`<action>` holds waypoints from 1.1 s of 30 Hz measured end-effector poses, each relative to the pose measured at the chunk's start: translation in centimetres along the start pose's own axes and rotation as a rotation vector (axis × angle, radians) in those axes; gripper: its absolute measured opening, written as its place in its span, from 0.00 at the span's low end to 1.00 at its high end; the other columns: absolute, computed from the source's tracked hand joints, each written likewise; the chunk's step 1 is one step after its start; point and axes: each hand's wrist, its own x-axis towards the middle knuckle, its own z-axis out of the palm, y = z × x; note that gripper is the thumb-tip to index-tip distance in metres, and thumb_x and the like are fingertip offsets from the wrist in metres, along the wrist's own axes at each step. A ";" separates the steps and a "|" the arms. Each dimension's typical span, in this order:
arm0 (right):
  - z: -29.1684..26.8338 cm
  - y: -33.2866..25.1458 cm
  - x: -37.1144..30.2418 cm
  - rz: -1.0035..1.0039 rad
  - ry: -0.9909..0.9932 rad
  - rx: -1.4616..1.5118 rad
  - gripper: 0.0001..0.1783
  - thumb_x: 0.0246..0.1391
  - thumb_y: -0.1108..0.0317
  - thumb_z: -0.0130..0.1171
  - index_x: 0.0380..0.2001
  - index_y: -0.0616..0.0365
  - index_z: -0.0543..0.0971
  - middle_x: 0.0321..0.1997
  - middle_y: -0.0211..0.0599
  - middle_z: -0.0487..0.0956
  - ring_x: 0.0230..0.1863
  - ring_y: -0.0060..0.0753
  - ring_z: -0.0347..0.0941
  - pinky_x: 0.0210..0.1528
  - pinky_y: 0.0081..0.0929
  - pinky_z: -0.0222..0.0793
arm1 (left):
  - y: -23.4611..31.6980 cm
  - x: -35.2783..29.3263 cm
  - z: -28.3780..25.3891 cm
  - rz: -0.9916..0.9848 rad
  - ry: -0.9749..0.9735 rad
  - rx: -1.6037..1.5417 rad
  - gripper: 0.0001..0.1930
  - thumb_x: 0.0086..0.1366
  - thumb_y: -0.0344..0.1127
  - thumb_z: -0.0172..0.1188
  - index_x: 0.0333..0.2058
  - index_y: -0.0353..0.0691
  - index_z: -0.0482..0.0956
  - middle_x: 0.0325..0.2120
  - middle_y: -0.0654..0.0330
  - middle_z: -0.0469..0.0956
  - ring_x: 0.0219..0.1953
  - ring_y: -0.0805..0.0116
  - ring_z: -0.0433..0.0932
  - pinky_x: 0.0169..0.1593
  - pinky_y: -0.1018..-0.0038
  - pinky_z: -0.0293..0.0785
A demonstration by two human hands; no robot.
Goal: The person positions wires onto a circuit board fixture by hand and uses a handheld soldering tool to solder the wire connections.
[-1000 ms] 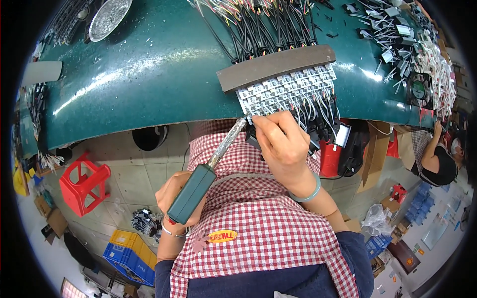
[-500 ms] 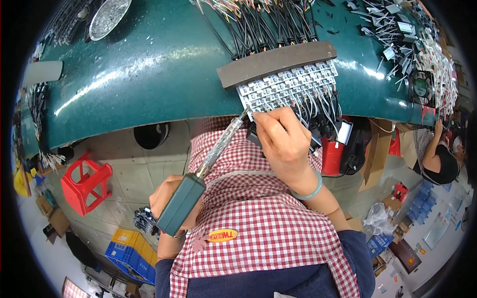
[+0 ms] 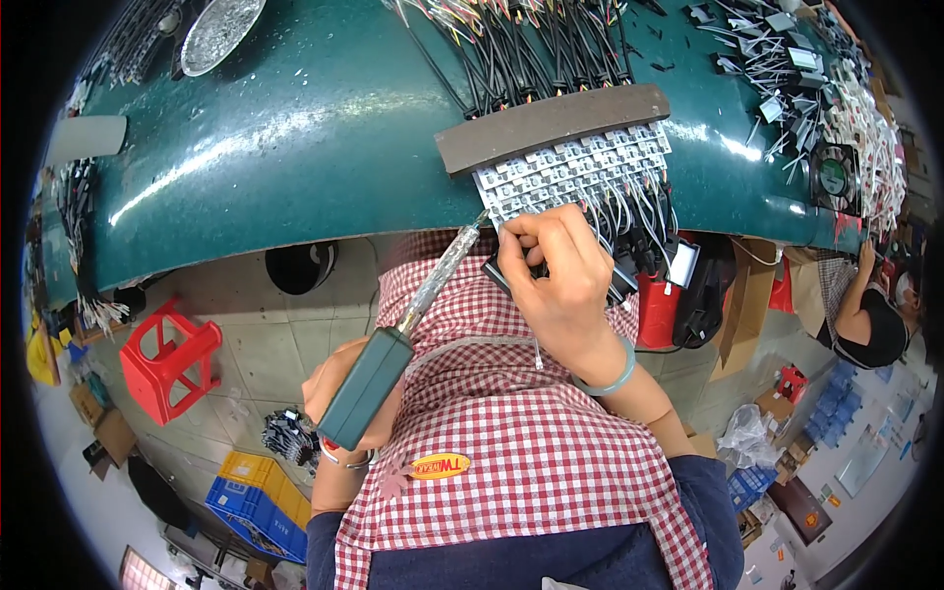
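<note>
My left hand (image 3: 339,379) is closed around a soldering iron with a dark green box-shaped handle (image 3: 366,388) and a silvery wrapped barrel. Its tip reaches the lower left corner of rows of small white circuit boards (image 3: 575,167) at the table's near edge. Beside that corner is my right hand (image 3: 560,280), fingers curled in and held together. Below it hangs a thin wire (image 3: 538,356) with a pale end; the grip on it is partly hidden by the fingers. A brown bar (image 3: 556,126) lies across the boards' far side, and white leads run off their near side.
Black cables (image 3: 531,59) fan out beyond the bar on the green table (image 3: 285,147). At far left is a metal dish (image 3: 221,34); at right are piled white-wired parts (image 3: 865,138) and a small fan (image 3: 834,175). A red stool (image 3: 172,359) stands on the floor.
My right hand has shifted slightly, its fingers curling more, and a thin wire now shows beneath it. The left hand and soldering iron have moved a little up and to the right.
</note>
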 end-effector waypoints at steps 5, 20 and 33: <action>0.4 -0.1 0.0 0.020 0.023 0.001 0.11 0.41 0.81 0.67 0.29 0.61 0.77 0.27 0.37 0.72 0.22 0.35 0.73 0.21 0.30 0.68 | -0.6 -0.4 0.4 -0.052 0.019 -0.069 0.13 0.51 0.31 0.70 0.34 0.30 0.82 0.27 0.51 0.80 0.24 0.60 0.79 0.29 0.71 0.72; 0.5 0.0 0.0 0.012 0.030 -0.008 0.11 0.40 0.82 0.67 0.28 0.61 0.77 0.26 0.37 0.72 0.22 0.36 0.72 0.21 0.30 0.67 | -0.9 0.3 0.8 0.077 -0.024 -0.081 0.12 0.48 0.27 0.68 0.33 0.27 0.81 0.28 0.48 0.79 0.24 0.56 0.80 0.29 0.70 0.73; 0.6 0.0 0.1 0.008 0.032 0.002 0.11 0.40 0.82 0.67 0.28 0.61 0.76 0.26 0.36 0.71 0.21 0.35 0.72 0.21 0.30 0.67 | -0.7 -0.8 0.2 0.036 0.046 -0.024 0.09 0.50 0.28 0.68 0.32 0.33 0.82 0.25 0.55 0.79 0.24 0.63 0.78 0.30 0.72 0.72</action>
